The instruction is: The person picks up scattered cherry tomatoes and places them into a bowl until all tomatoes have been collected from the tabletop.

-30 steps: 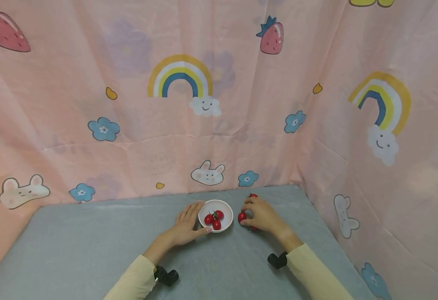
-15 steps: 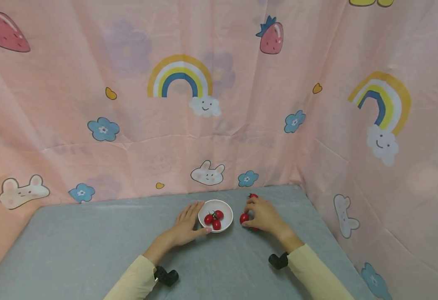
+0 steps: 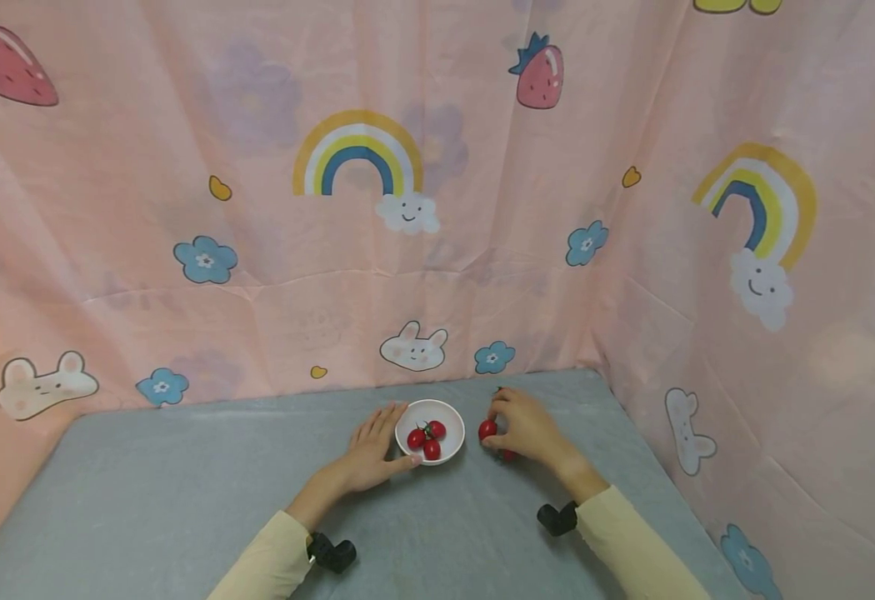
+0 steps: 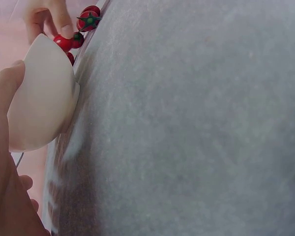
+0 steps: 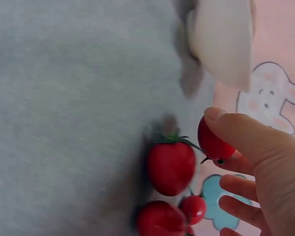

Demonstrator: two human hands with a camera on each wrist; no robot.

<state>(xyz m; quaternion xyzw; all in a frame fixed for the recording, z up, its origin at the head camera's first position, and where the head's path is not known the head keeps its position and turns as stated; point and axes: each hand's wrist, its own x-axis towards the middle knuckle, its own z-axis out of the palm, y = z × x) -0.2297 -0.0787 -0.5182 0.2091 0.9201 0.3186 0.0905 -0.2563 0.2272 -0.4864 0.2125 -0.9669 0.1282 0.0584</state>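
Observation:
In the head view a white bowl (image 3: 448,450) stands on the grey tabletop with 3 cherry tomatoes (image 3: 432,450) in it. My left hand (image 3: 368,458) lies along its left side, fingers straight and thumb touching the near rim. To the right of the bowl, my right hand (image 3: 523,425) pinches a cherry tomato (image 5: 214,140) between thumb and fingers. The right wrist view shows this one off the table, beside several loose tomatoes with green stems, such as a large near one (image 5: 171,167). From the head, my right hand hides most of these.
The grey tabletop (image 3: 182,500) runs left and forward of the hands. A pink printed curtain (image 3: 257,317) hangs behind the table and along its right side. Black wrist cameras (image 3: 332,554) sit on both wrists.
My right hand shifts slightly right, then a little upward with the pinched cherry tomato. It now covers the far tomato seen before. The left hand and bowl stay still.

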